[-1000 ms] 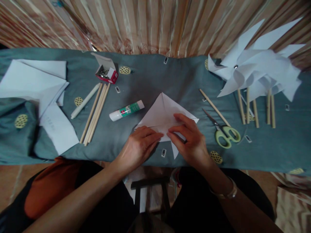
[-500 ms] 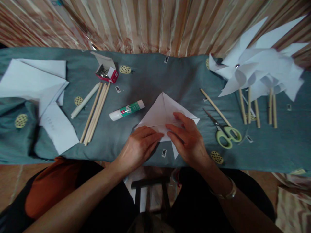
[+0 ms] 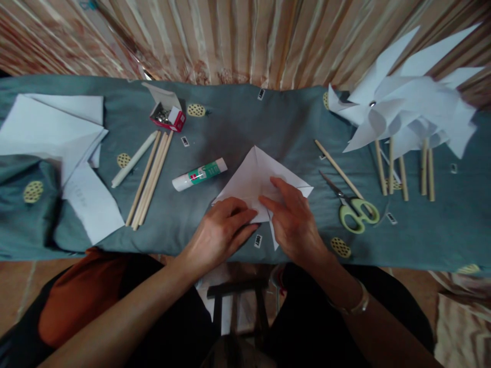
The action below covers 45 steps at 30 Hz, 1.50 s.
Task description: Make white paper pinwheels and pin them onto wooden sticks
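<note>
A folded white sheet of paper, creased along its middle, lies in front of me with a point facing away and a narrow tip sticking out toward me. My left hand grips its near left edge, thumb below and fingers on top. My right hand rests on the right part, index and middle fingers stretched apart across the paper. Left of the sheet is a glue stick, capped in white. To the right lie green-handled scissors, overlapping a wooden stick.
Paper pinwheels on sticks are piled at the right. On the left are loose paper sheets, several wooden sticks, a white rod and an open red box of small metal pieces. A teal cloth covers the table.
The fingers of my right hand have shifted slightly on the paper, and the left thumb sits a little lower at the edge. The paper stays in place.
</note>
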Each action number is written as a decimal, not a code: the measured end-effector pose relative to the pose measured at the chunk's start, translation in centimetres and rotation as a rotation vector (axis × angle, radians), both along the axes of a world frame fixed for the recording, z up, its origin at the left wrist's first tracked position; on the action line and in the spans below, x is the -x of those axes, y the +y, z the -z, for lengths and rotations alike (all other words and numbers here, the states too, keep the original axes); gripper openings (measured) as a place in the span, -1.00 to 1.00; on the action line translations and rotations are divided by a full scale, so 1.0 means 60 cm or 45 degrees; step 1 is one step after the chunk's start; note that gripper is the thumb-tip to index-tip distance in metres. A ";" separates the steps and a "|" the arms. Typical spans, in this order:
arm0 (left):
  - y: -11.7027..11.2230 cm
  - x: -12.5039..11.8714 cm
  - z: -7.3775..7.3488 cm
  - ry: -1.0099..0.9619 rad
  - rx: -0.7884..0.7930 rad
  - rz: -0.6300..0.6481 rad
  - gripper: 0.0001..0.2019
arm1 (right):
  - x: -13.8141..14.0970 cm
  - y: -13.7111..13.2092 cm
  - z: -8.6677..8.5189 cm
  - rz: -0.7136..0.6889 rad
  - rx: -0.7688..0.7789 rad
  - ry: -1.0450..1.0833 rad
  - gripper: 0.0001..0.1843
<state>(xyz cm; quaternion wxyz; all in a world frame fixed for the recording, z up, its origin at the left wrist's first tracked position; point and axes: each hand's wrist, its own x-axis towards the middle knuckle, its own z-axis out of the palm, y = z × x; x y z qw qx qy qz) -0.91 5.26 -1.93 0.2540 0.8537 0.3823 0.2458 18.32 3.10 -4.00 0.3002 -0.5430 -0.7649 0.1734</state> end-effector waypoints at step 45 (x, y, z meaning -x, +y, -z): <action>0.025 0.045 -0.021 0.230 -0.281 0.132 -0.72 | -0.078 -0.019 -0.059 0.239 0.075 -0.081 -0.74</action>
